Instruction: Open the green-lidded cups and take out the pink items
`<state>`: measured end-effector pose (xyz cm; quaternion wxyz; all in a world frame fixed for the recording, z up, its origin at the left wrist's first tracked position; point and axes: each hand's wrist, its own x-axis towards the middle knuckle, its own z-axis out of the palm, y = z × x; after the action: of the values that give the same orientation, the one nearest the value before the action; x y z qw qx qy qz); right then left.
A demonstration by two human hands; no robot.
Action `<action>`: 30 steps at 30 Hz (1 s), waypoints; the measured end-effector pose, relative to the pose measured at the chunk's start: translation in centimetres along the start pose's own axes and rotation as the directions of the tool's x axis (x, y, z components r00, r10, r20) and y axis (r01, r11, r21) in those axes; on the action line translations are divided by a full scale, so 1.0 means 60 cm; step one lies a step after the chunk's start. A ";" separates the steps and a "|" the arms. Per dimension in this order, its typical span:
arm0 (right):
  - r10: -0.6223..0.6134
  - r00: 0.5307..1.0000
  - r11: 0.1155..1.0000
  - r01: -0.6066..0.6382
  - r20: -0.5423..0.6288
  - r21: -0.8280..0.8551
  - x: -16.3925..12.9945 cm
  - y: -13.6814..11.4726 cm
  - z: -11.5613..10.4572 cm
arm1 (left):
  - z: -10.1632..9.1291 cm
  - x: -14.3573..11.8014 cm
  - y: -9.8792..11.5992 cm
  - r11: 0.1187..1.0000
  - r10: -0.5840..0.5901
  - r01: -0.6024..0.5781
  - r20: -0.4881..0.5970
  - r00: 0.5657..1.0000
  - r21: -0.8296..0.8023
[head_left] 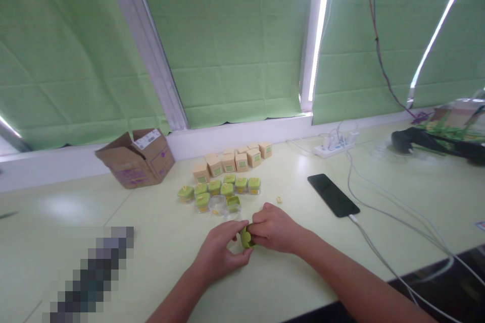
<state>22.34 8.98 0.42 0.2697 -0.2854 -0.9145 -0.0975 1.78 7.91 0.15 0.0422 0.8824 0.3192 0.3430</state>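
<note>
My left hand grips a small green plastic lid by its edges, thumb below and fingers above. The fingers of my right hand are bent and pressed against the lid's right side; whether they pinch a further piece is hidden. Just beyond the hands stand a clear small container without a lid and another green lid part. Several clear containers with green lids are grouped behind these. A tiny yellow clip-like piece lies on the table to the right.
Several small cardboard boxes line the back, near an open carton. On the right lie a black phone with a white cable, a power strip and a dark object. A pixelated area covers the lower left.
</note>
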 end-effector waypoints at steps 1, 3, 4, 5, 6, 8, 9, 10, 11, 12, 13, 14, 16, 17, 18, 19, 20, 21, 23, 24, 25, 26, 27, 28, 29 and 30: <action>-0.004 1.000 1.000 0.004 -0.005 -0.001 0.000 -0.001 -0.001 | 0.000 0.000 0.000 1.000 0.000 0.000 -0.002 1.000 0.004; -0.012 1.000 1.000 0.012 -0.008 -0.001 0.001 -0.002 -0.001 | 0.001 0.001 -0.002 1.000 0.001 -0.001 -0.012 1.000 0.016; -0.013 1.000 1.000 0.013 -0.006 -0.002 0.001 -0.003 -0.001 | 0.002 0.001 -0.002 1.000 0.004 -0.003 -0.019 1.000 0.022; -0.013 1.000 1.000 0.013 -0.001 -0.002 0.001 -0.003 -0.001 | 0.002 0.001 -0.003 1.000 0.006 -0.006 -0.023 1.000 0.026; -0.011 1.000 1.000 0.011 0.004 -0.003 0.001 -0.003 -0.001 | 0.003 0.001 -0.004 1.000 0.009 -0.009 -0.026 1.000 0.027; -0.003 1.000 1.000 0.003 0.015 -0.003 0.000 -0.002 0.000 | 0.004 0.000 -0.004 1.000 0.010 -0.010 -0.024 1.000 0.027; 0.000 1.000 1.000 0.000 0.019 -0.003 0.000 -0.002 0.000 | 0.004 0.000 -0.004 1.000 0.008 -0.008 -0.018 1.000 0.026; 0.003 1.000 1.000 -0.003 0.023 -0.006 0.000 -0.002 0.000 | 0.004 0.000 -0.003 1.000 0.004 -0.004 -0.010 1.000 0.026; 0.004 1.000 1.000 -0.004 0.027 -0.009 0.000 -0.002 0.000 | 0.003 0.000 -0.003 1.000 0.001 -0.001 0.000 1.000 0.026; 0.005 0.999 1.000 -0.005 0.031 -0.013 -0.001 -0.002 0.000 | 0.003 0.000 -0.002 1.000 -0.001 0.001 0.009 1.000 0.025; 0.007 0.999 1.000 -0.007 0.036 -0.018 -0.001 -0.002 0.000 | 0.002 0.001 -0.001 1.000 -0.003 0.003 0.015 1.000 0.024; 0.010 0.999 1.000 -0.009 0.040 -0.022 -0.001 -0.002 0.000 | 0.001 0.001 0.000 1.000 -0.004 0.003 0.020 1.000 0.023; 0.015 0.999 1.000 -0.014 0.048 -0.027 -0.001 -0.002 0.001 | 0.001 0.001 0.001 1.000 0.000 0.000 0.026 1.000 0.020; 0.017 0.999 0.999 -0.015 0.050 -0.028 -0.001 -0.002 0.002 | 0.001 0.001 0.000 1.000 0.000 -0.001 0.027 1.000 0.020; 0.020 0.998 0.999 -0.018 0.053 -0.027 -0.001 -0.001 0.003 | 0.002 0.001 0.000 1.000 0.000 -0.001 0.028 1.000 0.020; 0.024 0.998 0.999 -0.022 0.058 -0.026 -0.001 -0.001 0.003 | 0.002 0.001 -0.001 1.000 0.000 0.000 0.028 1.000 0.020; 0.028 0.998 0.999 -0.027 0.064 -0.024 -0.001 -0.001 0.003 | 0.003 0.001 -0.002 1.000 -0.002 0.001 0.027 1.000 0.020; 0.034 0.997 0.999 -0.032 0.071 -0.020 -0.001 -0.001 0.003 | 0.004 0.000 -0.003 1.000 -0.003 0.003 0.025 1.000 0.021; 0.046 0.995 0.999 -0.045 0.085 -0.012 -0.002 -0.001 0.002 | 0.004 0.000 -0.005 1.000 -0.004 0.003 0.023 1.000 0.018; 0.049 0.995 0.999 -0.049 0.090 -0.004 -0.002 -0.002 0.000 | 0.004 -0.001 -0.006 1.000 -0.005 0.004 0.026 1.000 0.015; 0.052 0.994 0.999 -0.053 0.096 0.006 -0.002 -0.002 -0.001 | 0.004 -0.001 -0.006 1.000 -0.007 0.007 0.031 1.000 0.011; 0.054 0.993 0.998 -0.056 0.101 0.016 -0.002 -0.003 -0.003 | 0.004 0.000 -0.006 1.000 -0.011 0.011 0.036 0.999 0.007; 0.058 0.993 0.998 -0.061 0.103 0.024 -0.002 -0.003 -0.004 | 0.003 0.000 -0.005 1.000 -0.018 0.018 0.043 0.999 0.005; 0.062 0.992 0.997 -0.066 0.105 0.030 -0.002 -0.004 -0.005 | 0.003 0.000 -0.005 1.000 -0.025 0.025 0.049 0.998 0.004; 0.068 0.992 0.997 -0.072 0.107 0.035 -0.002 -0.004 -0.006 | 0.002 0.001 -0.004 0.999 -0.033 0.032 0.053 0.998 0.005; 0.076 0.991 0.996 -0.081 0.106 0.037 -0.002 -0.004 -0.007 | 0.001 0.001 -0.003 0.999 -0.040 0.040 0.057 0.998 0.008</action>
<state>22.45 8.57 0.72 0.2308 -0.3201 -0.9173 -0.0526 1.79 8.08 0.09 0.0552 0.8854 0.3366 0.3158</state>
